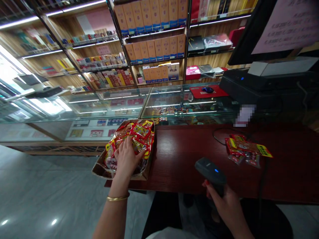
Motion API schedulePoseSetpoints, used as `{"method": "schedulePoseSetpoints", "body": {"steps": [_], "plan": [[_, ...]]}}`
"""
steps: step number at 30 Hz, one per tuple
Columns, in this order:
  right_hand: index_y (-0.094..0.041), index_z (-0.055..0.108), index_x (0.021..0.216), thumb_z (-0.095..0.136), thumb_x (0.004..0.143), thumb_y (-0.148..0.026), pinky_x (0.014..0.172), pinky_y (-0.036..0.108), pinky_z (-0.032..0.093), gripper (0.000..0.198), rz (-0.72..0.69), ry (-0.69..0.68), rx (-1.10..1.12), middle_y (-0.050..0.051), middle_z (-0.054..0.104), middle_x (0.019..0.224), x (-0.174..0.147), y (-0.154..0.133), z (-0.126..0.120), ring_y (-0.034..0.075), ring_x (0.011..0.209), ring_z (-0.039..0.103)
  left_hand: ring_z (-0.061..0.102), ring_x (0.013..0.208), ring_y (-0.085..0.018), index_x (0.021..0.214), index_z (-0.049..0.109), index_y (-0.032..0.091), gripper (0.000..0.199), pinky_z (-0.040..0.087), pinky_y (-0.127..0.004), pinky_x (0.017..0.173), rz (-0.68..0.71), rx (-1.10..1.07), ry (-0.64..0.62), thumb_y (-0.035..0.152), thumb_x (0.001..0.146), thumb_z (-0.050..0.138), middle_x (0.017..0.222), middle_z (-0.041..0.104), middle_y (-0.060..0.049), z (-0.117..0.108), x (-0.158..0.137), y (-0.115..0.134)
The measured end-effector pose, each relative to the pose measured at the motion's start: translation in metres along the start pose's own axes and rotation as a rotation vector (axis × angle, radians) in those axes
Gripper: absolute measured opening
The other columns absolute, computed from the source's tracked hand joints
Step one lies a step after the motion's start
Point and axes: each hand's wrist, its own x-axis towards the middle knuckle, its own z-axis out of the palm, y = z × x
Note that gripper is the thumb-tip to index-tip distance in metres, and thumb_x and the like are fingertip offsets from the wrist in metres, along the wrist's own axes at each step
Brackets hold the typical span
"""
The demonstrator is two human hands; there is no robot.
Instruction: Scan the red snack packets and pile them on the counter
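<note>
My left hand point(127, 157) reaches into a cardboard box point(147, 175) at the desk's left end. Its fingers are spread and rest on the red and yellow snack packets point(141, 131) that fill the box. Around the grip of a dark barcode scanner point(210, 171) my right hand point(225, 200) is closed, above the desk's front edge. A blue light glows on the scanner's top. Several more snack packets point(245, 149) lie in a small heap on the desk, to the right of the scanner.
The dark red wooden desk point(174, 159) meets a glass display counter point(119, 103) behind it. A mouse point(207, 89) sits on a red mat point(196, 93). At the right stand a monitor point(241, 43) and a black machine point(264, 89). A black cable point(216, 137) crosses the desk.
</note>
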Motion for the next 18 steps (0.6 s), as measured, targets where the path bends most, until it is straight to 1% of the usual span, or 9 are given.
{"method": "schedulePoseSetpoints", "body": {"steps": [3, 5, 6, 8, 10, 12, 14, 16, 18], "plan": [[-0.02, 0.075, 0.079, 0.062, 0.077, -0.073, 0.066, 0.031, 0.057, 0.055, 0.01, 0.005, 0.004, 0.008, 0.077, 0.069, -0.001, -0.001, -0.003, 0.025, 0.066, 0.073, 0.046, 0.134, -0.045, 0.152, 0.038, 0.009, 0.088, 0.033, -0.063, 0.11, -0.041, -0.02, 0.031, 0.048, 0.08, 0.07, 0.142, 0.054, -0.025, -0.004, 0.0, 0.009], [-0.02, 0.075, 0.08, 0.062, 0.077, -0.073, 0.065, 0.031, 0.057, 0.054, 0.029, 0.015, 0.007, 0.007, 0.075, 0.066, -0.001, -0.002, -0.006, 0.024, 0.063, 0.072, 0.049, 0.131, -0.041, 0.147, 0.045, 0.013, 0.076, 0.037, -0.06, 0.11, -0.037, -0.139, 0.105, 0.036, 0.079, 0.07, 0.139, 0.056, -0.022, -0.01, 0.001, 0.01], [-0.02, 0.075, 0.081, 0.062, 0.077, -0.073, 0.064, 0.031, 0.057, 0.055, 0.041, 0.019, 0.01, 0.007, 0.075, 0.066, 0.0, -0.003, -0.007, 0.024, 0.062, 0.072, 0.052, 0.129, -0.037, 0.146, 0.048, 0.016, 0.071, 0.04, -0.056, 0.109, -0.02, -0.252, 0.151, 0.03, 0.079, 0.068, 0.138, 0.057, -0.02, -0.013, 0.001, 0.01], [-0.019, 0.076, 0.081, 0.063, 0.076, -0.072, 0.063, 0.031, 0.057, 0.055, 0.061, 0.028, 0.015, 0.008, 0.076, 0.067, 0.002, -0.004, -0.01, 0.024, 0.062, 0.072, 0.061, 0.119, -0.029, 0.143, 0.05, 0.02, 0.068, 0.049, -0.047, 0.103, 0.007, -0.583, 0.238, 0.022, 0.077, 0.067, 0.134, 0.061, -0.014, -0.016, -0.002, 0.014], [-0.018, 0.075, 0.081, 0.063, 0.075, -0.071, 0.062, 0.032, 0.057, 0.055, 0.066, 0.03, 0.018, 0.009, 0.077, 0.07, 0.003, -0.003, -0.011, 0.025, 0.064, 0.073, 0.067, 0.103, -0.023, 0.136, 0.055, 0.021, 0.065, 0.055, -0.039, 0.093, -0.036, -0.968, 0.26, 0.024, 0.073, 0.072, 0.124, 0.067, -0.01, -0.015, -0.008, 0.025], [-0.018, 0.075, 0.081, 0.065, 0.074, -0.07, 0.061, 0.032, 0.057, 0.053, 0.064, 0.024, 0.004, 0.009, 0.077, 0.068, 0.005, -0.001, -0.011, 0.026, 0.064, 0.074, 0.069, 0.09, -0.02, 0.119, 0.065, 0.018, 0.052, 0.056, -0.035, 0.086, -0.148, -1.309, 0.165, 0.028, 0.069, 0.079, 0.108, 0.072, -0.007, -0.008, -0.017, 0.045], [-0.018, 0.076, 0.084, 0.069, 0.073, -0.068, 0.059, 0.032, 0.057, 0.052, 0.058, 0.025, -0.029, 0.008, 0.076, 0.065, 0.005, 0.002, -0.01, 0.026, 0.062, 0.074, 0.069, 0.084, -0.017, 0.1, 0.07, 0.016, 0.038, 0.056, -0.032, 0.084, -0.253, -1.562, -0.005, 0.029, 0.066, 0.083, 0.094, 0.074, -0.005, 0.007, -0.026, 0.072], [-0.018, 0.076, 0.085, 0.071, 0.073, -0.066, 0.057, 0.032, 0.056, 0.05, 0.029, 0.044, -0.077, 0.007, 0.076, 0.063, 0.004, 0.004, -0.008, 0.027, 0.06, 0.074, 0.069, 0.08, -0.015, 0.092, 0.07, 0.015, 0.034, 0.056, -0.029, 0.082, -0.314, -1.729, -0.172, 0.028, 0.064, 0.084, 0.088, 0.074, -0.003, 0.028, -0.033, 0.102], [-0.019, 0.076, 0.086, 0.069, 0.075, -0.065, 0.057, 0.032, 0.056, 0.048, -0.021, 0.068, -0.112, 0.008, 0.077, 0.064, 0.003, 0.004, -0.006, 0.028, 0.06, 0.075, 0.068, 0.076, -0.015, 0.093, 0.069, 0.016, 0.034, 0.057, -0.029, 0.078, -0.364, -1.809, -0.325, 0.027, 0.064, 0.083, 0.085, 0.074, -0.002, 0.053, -0.038, 0.128]]}}
